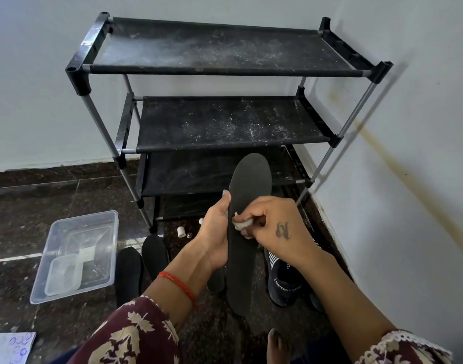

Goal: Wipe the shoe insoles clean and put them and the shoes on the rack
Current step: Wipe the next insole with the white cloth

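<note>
Right hand point(275, 227) fingers curled, pinching a white cloth wad point(241, 225) against a black insole point(247, 219). Left hand point(216, 232) grips the insole's left edge, holding it upright before the rack point(225, 122). Two more insoles point(141, 261) lie near left; dark shoe point(284, 279) near right.

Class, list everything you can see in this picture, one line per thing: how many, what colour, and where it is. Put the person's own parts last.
Shoe rack: one, black shelves on grey poles, dusty, in the wall corner.
Held insole: one, black, upright between the hands.
Wipe: one, white, pinched against that insole.
Insoles on floor: two, black, side by side left of the arms.
Shoe: one plainly seen, black with white stripes, floor at right.
Plastic tub: one, clear, floor at left, smaller clear tray inside.
Small caps: white, floor by the rack's foot; count unclear.
Paper: one, white, bottom left corner.
Left hand: grips the insole's edge.
Right hand: pinches the wipe.
</note>
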`<state>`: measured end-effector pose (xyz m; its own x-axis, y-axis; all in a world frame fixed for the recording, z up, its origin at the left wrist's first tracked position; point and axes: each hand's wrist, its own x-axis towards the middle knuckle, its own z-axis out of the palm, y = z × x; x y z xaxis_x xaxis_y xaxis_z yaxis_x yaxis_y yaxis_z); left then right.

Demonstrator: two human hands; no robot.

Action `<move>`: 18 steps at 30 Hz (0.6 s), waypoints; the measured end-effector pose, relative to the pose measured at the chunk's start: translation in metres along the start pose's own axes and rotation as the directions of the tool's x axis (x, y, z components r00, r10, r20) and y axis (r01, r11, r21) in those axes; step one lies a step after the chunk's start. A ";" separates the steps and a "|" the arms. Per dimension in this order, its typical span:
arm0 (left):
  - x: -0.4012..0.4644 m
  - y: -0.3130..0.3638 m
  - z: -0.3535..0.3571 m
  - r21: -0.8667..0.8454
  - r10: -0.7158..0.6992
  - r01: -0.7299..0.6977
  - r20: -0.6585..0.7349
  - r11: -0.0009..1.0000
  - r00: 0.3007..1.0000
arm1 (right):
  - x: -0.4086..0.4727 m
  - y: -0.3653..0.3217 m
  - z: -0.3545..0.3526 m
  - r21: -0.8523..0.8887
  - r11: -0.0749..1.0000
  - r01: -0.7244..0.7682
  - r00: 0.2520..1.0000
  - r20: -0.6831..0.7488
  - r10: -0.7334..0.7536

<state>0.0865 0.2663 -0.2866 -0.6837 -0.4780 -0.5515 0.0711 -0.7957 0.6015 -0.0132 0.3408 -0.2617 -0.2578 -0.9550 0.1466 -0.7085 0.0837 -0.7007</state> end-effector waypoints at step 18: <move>0.001 0.000 0.001 -0.042 -0.024 0.026 0.059 0.999 0.998 | -0.001 -0.001 0.004 -0.079 0.994 0.069 0.992 -0.100 -0.077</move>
<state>0.0855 0.2665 -0.2867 -0.7267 -0.4362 -0.5307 0.0837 -0.8230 0.5618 -0.0090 0.3408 -0.2640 -0.2671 -0.9255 0.2687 -0.7743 0.0401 -0.6315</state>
